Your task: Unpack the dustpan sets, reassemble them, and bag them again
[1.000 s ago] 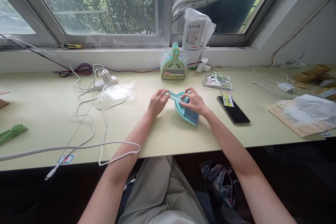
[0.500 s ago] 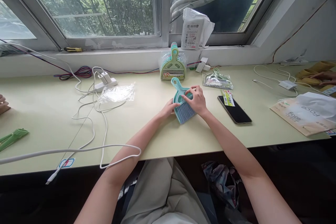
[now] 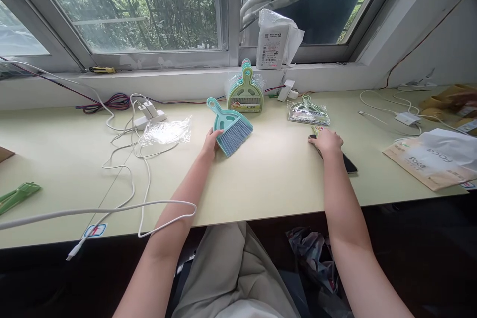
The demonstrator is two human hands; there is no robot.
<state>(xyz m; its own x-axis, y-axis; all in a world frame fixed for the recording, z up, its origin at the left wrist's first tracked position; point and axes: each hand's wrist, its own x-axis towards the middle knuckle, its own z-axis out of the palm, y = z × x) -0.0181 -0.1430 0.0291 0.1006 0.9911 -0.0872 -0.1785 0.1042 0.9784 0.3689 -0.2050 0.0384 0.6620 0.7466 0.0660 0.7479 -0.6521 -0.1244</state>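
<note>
My left hand is closed on the lower left edge of a teal mini dustpan. Blue-grey bristles of a brush lie across the front of this dustpan, and its looped handle points up and left. On the right, my right hand rests over a black phone with curled fingers. Just beyond those fingers shows the top of a green and yellow label card. What the fingertips grip is hidden beneath the hand.
A stack of green and teal dustpan sets stands by the wall. A wrapped dustpan set lies behind the phone. Clear plastic wrap and white cables are at left; a paper packet sits at right.
My right hand has left the brush and moved right onto the phone and label card. My left hand has carried the dustpan and brush to the left, turning them.
</note>
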